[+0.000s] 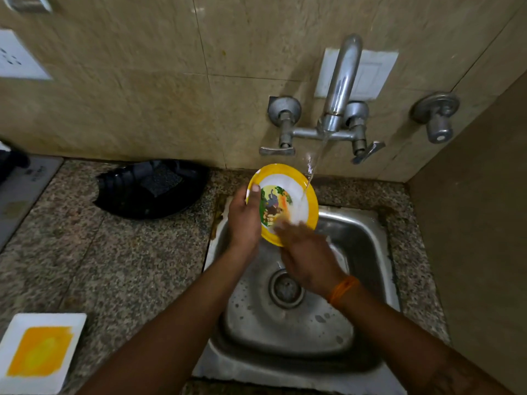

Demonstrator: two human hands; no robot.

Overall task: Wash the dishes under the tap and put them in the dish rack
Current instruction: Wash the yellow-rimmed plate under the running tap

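Observation:
A round plate (296,192) with a yellow rim and a cartoon picture is held tilted over the steel sink (368,238), under water running from the tap (340,89). My left hand (243,220) grips the plate's left edge, thumb on the front face. My right hand (306,252) lies against the plate's lower face with its fingers blurred; an orange band is on that wrist. The water stream strikes the plate's upper right part.
A black ribbed dish rack (151,188) sits on the granite counter (99,266) left of the sink. A square white plate with a yellow centre (41,352) lies at the counter's front left. A wall valve (436,116) and a side wall stand at right.

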